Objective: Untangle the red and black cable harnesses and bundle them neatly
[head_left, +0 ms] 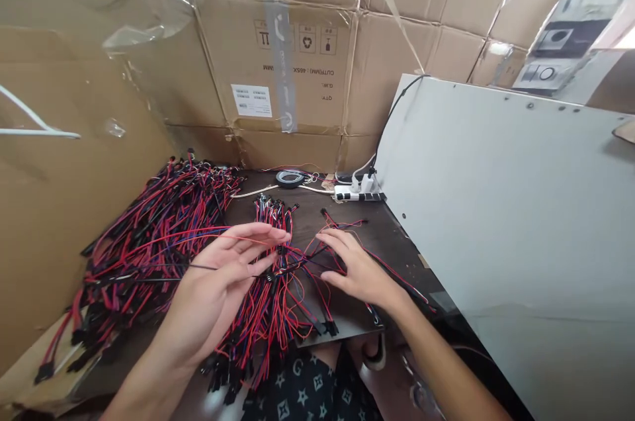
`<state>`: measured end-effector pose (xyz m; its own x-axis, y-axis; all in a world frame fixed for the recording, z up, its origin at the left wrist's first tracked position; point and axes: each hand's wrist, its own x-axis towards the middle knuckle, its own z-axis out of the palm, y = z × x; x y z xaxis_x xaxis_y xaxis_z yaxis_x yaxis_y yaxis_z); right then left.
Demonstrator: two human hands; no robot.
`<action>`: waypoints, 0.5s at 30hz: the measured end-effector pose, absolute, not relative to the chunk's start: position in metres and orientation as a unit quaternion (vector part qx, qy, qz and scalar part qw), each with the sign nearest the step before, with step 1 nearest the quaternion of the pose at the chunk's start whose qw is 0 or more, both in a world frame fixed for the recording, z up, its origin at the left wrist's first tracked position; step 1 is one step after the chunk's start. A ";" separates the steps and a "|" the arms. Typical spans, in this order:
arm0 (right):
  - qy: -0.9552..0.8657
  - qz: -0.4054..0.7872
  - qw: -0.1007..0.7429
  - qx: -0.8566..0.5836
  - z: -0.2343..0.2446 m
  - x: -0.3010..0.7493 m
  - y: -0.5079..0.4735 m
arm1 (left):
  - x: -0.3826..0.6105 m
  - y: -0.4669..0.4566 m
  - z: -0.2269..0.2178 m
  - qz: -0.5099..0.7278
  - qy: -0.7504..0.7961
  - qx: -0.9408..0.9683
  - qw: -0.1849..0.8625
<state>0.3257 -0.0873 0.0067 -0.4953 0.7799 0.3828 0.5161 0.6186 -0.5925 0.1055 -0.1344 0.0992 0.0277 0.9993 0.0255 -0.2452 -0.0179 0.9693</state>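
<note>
My left hand (218, 282) stands open above a bundle of red and black wires (268, 302) on a dark tabletop (342, 305), fingers apart, palm hiding part of the bundle. A thin black wire (198, 267) disappears under that hand. My right hand (360, 269), also open, rests its fingers (333, 242) on loose wires. A larger wire heap (159, 242) lies to the left, its connectors too tangled to make out. Beyond sit a tape roll (290, 178) and a power strip (357, 193), before cardboard boxes (278, 57).
</note>
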 end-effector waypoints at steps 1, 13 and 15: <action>-0.840 0.200 0.326 -0.385 0.008 0.316 -0.093 | 0.110 -0.137 0.101 0.559 0.409 0.458 0.557; -0.637 0.331 0.566 -0.405 -0.014 0.330 -0.088 | 0.165 -0.211 0.041 0.379 0.312 0.866 0.092; -0.549 0.391 0.622 -0.398 -0.013 0.337 -0.088 | 0.174 -0.219 0.013 0.352 0.300 0.887 0.000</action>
